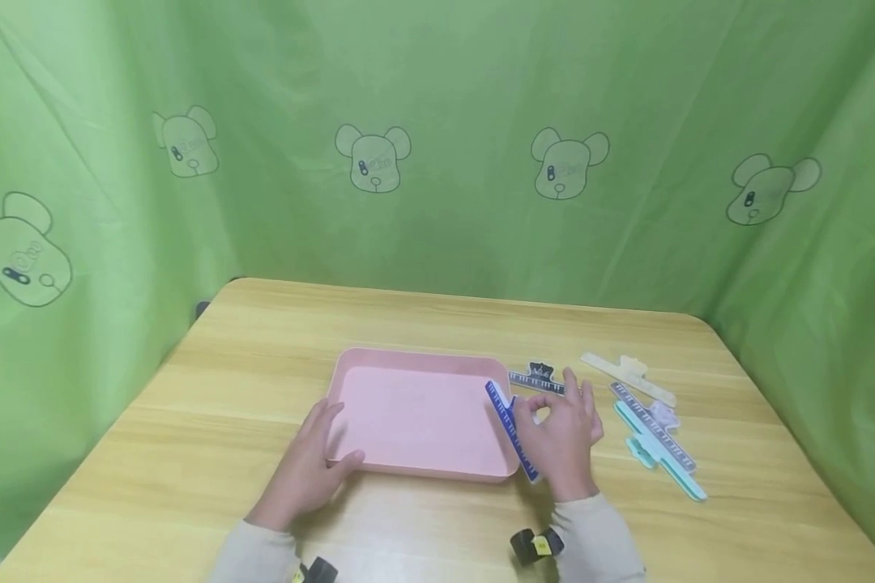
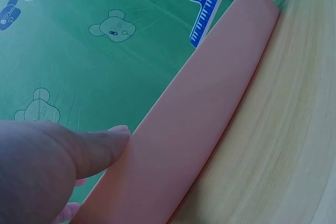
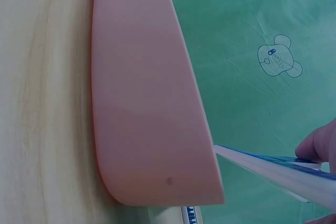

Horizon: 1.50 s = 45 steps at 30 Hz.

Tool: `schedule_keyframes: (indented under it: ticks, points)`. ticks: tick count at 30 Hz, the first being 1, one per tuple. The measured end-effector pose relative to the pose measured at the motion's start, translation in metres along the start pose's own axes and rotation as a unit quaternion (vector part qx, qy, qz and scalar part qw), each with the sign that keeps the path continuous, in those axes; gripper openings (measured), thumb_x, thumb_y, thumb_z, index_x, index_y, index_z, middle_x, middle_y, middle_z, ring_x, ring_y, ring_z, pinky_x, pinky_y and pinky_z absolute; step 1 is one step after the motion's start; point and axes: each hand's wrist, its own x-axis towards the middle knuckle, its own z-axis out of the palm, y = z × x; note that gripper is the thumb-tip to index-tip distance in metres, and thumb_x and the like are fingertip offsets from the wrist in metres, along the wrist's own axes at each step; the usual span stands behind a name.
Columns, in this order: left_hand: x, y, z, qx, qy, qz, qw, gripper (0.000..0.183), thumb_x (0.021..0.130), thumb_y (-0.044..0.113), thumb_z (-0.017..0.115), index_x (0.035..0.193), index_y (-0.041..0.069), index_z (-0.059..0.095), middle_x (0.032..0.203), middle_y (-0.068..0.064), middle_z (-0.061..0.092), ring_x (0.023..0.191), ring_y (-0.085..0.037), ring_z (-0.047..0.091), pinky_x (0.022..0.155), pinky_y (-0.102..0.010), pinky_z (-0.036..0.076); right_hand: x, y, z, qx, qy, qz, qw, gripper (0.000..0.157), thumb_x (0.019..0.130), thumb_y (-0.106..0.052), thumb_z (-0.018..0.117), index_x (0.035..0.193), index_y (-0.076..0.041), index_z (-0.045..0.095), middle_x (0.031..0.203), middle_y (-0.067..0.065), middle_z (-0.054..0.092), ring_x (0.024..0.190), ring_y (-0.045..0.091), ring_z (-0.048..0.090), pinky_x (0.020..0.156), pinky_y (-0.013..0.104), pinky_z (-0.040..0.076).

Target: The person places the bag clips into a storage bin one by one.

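A shallow pink tray [image 1: 423, 363] lies on the table. My left hand [image 1: 309, 465] rests on its left end, with the thumb at the near rim and fingertips over the left wall. My right hand [image 1: 560, 437] pinches a blue clip with a piano-key pattern [image 1: 503, 413] between thumb and index finger, other fingers raised. That blue clip [image 2: 210, 3] is tilted, held over the tray's right edge. In the right wrist view the clip [image 3: 278, 167] appears edge-on beside the tray wall. A black piano-key clip [image 1: 535, 379] lies just beyond my right hand, partly hidden by its fingers.
Right of my right hand lie a cream clip [image 1: 630, 377], a grey-purple piano-key clip [image 1: 656, 425] and a mint-green clip [image 1: 659, 453], the last two side by side. The wooden table [image 1: 189, 421] backs onto a green curtain [image 1: 467, 235] with bear-head prints.
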Motion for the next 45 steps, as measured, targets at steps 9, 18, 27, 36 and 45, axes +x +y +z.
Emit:
schedule_keyframes:
  ticks: [9,18,27,36,45]
  points:
    - [0.001,-0.004,0.002,0.001,0.001,0.0,1.0,0.075,0.088,0.029,0.071,0.149,0.005,0.034,0.157,-0.024,0.017,0.137,-0.047,0.027,0.109,-0.061,0.024,0.003,-0.003,0.003,0.004,-0.015,-0.002,1.0,0.022,0.088,-0.022,0.064,0.077,-0.003,0.066,0.154,0.028,0.023,0.143,0.048,0.007,0.109,0.067,0.0]
    - [0.001,-0.002,0.0,-0.002,-0.001,-0.004,1.0,0.075,0.088,0.029,0.071,0.149,0.004,0.034,0.156,-0.025,0.017,0.137,-0.047,0.026,0.109,-0.062,0.024,0.008,-0.008,0.006,0.007,-0.022,-0.005,1.0,0.024,0.087,-0.023,0.064,0.079,-0.001,0.067,0.154,0.027,0.023,0.143,0.047,0.008,0.109,0.068,0.0]
    - [0.002,-0.001,-0.001,-0.002,-0.001,-0.006,1.0,0.075,0.088,0.029,0.071,0.149,0.004,0.034,0.156,-0.025,0.016,0.138,-0.047,0.025,0.109,-0.062,0.023,0.015,-0.011,0.007,-0.002,-0.031,-0.002,1.0,0.024,0.087,-0.023,0.064,0.079,-0.001,0.066,0.155,0.027,0.022,0.143,0.046,0.007,0.109,0.069,-0.002]
    - [0.003,-0.005,0.002,0.002,-0.001,-0.006,1.0,0.078,0.087,0.03,0.072,0.149,0.004,0.033,0.157,-0.024,0.016,0.138,-0.046,0.025,0.109,-0.062,0.023,0.019,-0.012,0.013,-0.002,-0.044,0.001,0.999,0.024,0.087,-0.024,0.066,0.076,-0.003,0.066,0.155,0.025,0.023,0.143,0.046,0.008,0.109,0.067,0.0]
    - [0.003,-0.005,0.003,0.001,0.003,-0.003,1.0,0.078,0.087,0.031,0.072,0.149,0.004,0.034,0.157,-0.023,0.016,0.138,-0.047,0.025,0.109,-0.062,0.023,0.022,-0.014,0.016,-0.013,-0.055,-0.003,0.998,0.024,0.088,-0.023,0.064,0.075,-0.002,0.066,0.154,0.027,0.024,0.142,0.048,0.008,0.109,0.067,0.001]
